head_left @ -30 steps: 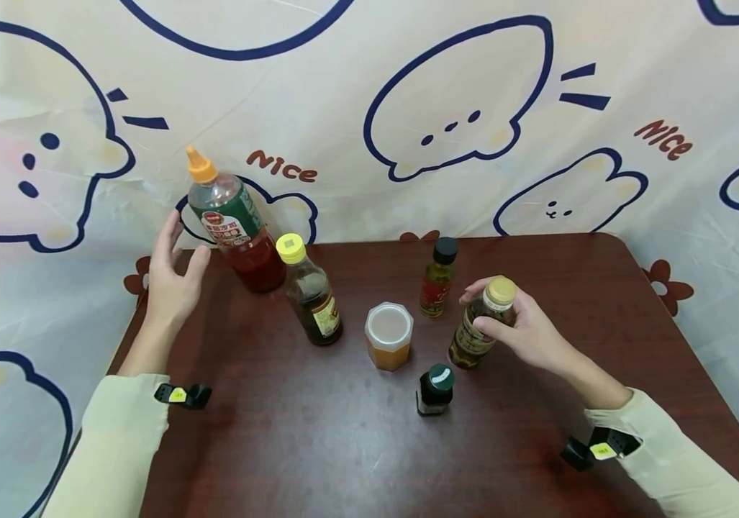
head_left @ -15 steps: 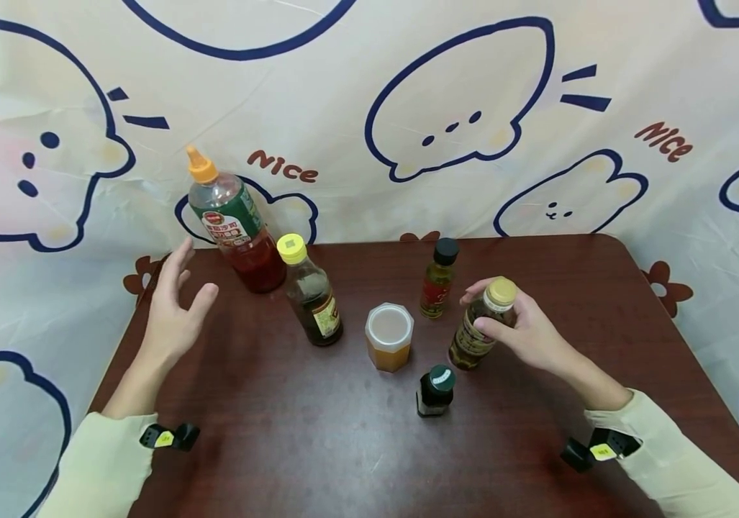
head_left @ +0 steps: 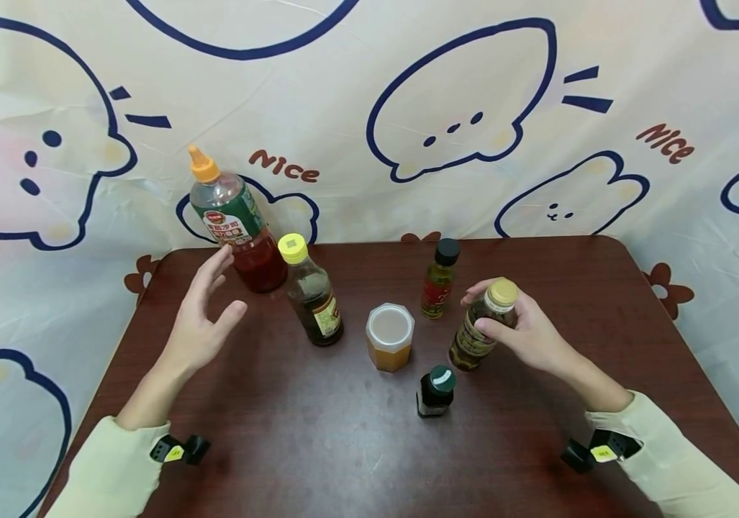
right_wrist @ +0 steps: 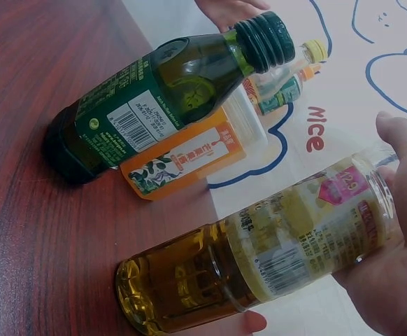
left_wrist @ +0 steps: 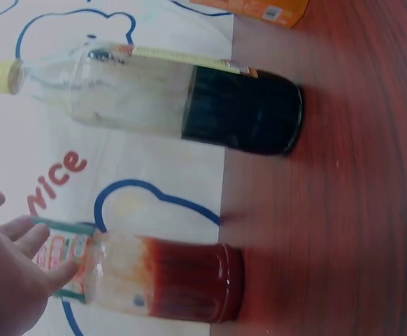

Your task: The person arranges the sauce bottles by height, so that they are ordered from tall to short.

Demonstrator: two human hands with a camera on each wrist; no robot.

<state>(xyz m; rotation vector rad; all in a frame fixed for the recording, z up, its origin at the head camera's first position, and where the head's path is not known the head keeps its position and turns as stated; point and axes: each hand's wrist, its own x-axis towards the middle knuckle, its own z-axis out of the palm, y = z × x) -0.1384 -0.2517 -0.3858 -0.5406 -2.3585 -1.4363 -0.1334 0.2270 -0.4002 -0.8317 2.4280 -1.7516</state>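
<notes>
My right hand [head_left: 531,331] grips the upper part of a clear oil bottle [head_left: 473,342] with a pale yellow cap. The bottle stands on the table, its golden oil plain in the right wrist view. At the left, my left hand [head_left: 203,324] is raised with fingers spread, holding nothing. Its fingertips overlap a red sauce squeeze bottle [head_left: 262,266] with an orange nozzle and green label; contact cannot be told. Beside that bottle stands a yellow-capped bottle of dark liquid [head_left: 311,302], also upright in the left wrist view [left_wrist: 245,108].
An eight-sided jar [head_left: 388,349] with a whitish lid and orange label stands mid-table. Behind it to the right is a small black-capped oil bottle [head_left: 436,291]. A dark green bottle [head_left: 435,399] stands nearer the front. A patterned cloth [head_left: 343,129] hangs behind the brown table [head_left: 317,446].
My left hand has drawn back from the left side of the sauce bottle, then shifted right, now in front of it. The right hand and the bottles have stayed in place.
</notes>
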